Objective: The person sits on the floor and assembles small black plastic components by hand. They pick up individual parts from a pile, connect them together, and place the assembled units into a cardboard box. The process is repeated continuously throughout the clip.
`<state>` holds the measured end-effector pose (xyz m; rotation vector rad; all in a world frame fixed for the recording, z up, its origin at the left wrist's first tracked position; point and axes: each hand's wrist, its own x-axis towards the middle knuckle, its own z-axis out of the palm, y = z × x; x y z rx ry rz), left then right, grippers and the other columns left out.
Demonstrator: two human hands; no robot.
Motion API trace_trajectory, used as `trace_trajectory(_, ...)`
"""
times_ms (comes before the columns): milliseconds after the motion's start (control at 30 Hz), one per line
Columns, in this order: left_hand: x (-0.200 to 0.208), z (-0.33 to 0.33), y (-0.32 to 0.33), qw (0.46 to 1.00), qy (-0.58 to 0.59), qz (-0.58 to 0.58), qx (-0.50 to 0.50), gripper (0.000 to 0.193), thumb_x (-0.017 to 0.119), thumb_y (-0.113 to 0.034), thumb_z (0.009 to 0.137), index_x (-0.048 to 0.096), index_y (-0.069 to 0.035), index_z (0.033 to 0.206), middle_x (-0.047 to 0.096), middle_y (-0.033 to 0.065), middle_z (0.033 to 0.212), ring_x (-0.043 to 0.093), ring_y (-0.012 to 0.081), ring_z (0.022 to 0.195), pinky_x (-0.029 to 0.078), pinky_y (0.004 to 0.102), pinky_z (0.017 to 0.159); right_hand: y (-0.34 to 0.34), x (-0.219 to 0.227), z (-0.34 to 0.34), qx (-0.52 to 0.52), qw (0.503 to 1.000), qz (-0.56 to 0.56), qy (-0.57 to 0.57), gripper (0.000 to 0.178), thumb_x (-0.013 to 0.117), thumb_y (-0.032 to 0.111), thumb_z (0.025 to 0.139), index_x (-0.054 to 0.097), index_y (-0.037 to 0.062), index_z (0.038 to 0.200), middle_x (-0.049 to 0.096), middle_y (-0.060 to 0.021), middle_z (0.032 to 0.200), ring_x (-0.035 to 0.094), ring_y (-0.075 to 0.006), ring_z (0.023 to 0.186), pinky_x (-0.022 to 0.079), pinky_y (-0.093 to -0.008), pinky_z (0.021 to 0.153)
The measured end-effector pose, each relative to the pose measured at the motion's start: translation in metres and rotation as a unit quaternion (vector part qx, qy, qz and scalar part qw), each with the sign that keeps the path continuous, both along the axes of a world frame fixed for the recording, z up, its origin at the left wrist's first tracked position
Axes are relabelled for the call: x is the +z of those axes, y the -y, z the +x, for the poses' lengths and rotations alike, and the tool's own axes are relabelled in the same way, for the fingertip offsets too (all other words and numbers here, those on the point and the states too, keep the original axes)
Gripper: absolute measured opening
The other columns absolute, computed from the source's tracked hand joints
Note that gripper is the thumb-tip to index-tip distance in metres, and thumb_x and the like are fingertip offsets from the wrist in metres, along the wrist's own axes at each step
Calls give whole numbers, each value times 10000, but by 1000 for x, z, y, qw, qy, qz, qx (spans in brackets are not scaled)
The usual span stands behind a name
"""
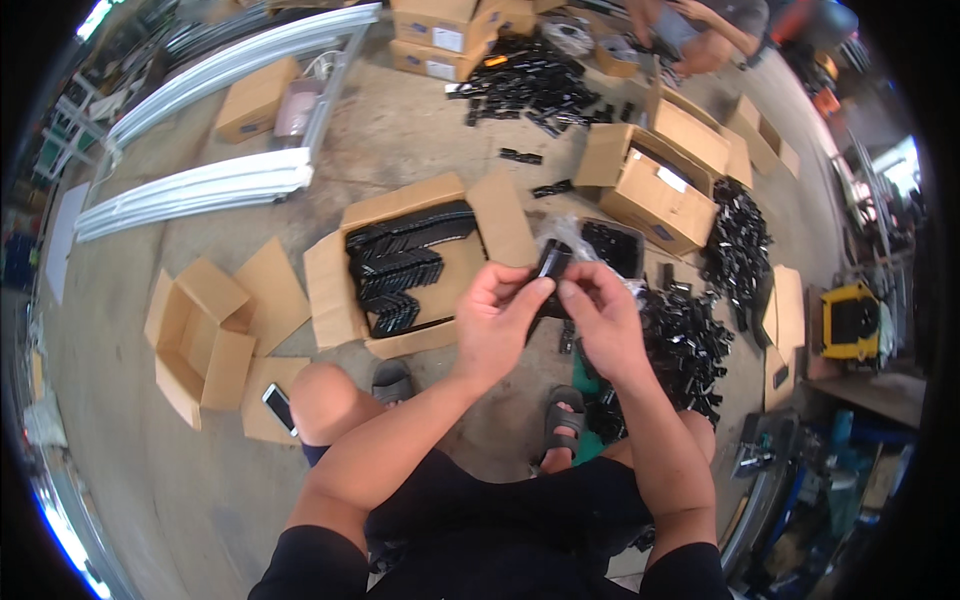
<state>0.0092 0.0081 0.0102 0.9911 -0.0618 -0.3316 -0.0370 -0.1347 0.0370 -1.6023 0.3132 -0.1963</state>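
Black part [553, 262] is being pinched by fingers of left hand [498, 318] and right hand [606, 318], to the right of the box [325, 290]. Seemingly they are handling it closely; next move is probably calling for steady grip.

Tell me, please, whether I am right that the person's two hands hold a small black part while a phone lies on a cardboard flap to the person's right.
Not quite: the head view shows the phone on a cardboard flap to the person's left, not right. The left hand and right hand do hold a small black part.
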Motion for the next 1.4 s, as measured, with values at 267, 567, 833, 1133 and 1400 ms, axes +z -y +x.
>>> trace_trajectory(267,4,12,-3,980,78,184,21,124,755,-98,946,681,-6,983,693,15,900,607,62,783,509,227,730,12,-2,2,15,989,-146,-36,359,630,336,1002,679,-20,1007,680,-163,852,665,-252,792,526,-411,723)
trace_trajectory(567,38,218,-282,950,116,286,46,353,548,-263,1055,664,20,1232,681,125,1169,657,205,1046,505,361,974,321,12,-62,-212,911,-250,-250,544,556,486,1018,739,-15,1124,725,-289,1087,707,-383,1052,536,-440,932)
trace_trajectory(833,86,164,-547,832,-18,413,370,305,558,-244,1051,661,-4,1208,685,135,1170,656,227,1073,517,395,990,510,91,-518,-627,725,-168,-231,995,522,826,893,493,46,1510,534,-169,1512,491,-340,1401,408,-563,1102)
trace_trajectory(1133,110,141,-456,856,24,359,371,274,571,-230,1047,657,-10,1185,688,139,1164,661,226,1054,535,394,968,460,98,-579,-725,676,-87,-95,1052,483,850,892,486,-13,1494,511,-192,1526,441,-329,1436,356,-549,1144)
trace_trajectory(1400,93,159,-280,948,141,226,171,246,582,-218,1044,653,-15,1164,690,142,1158,666,225,1037,550,393,949,374,39,-171,-282,894,-348,-19,475,436,412,1092,684,8,1124,720,-142,1047,671,-258,965,518,-409,840)
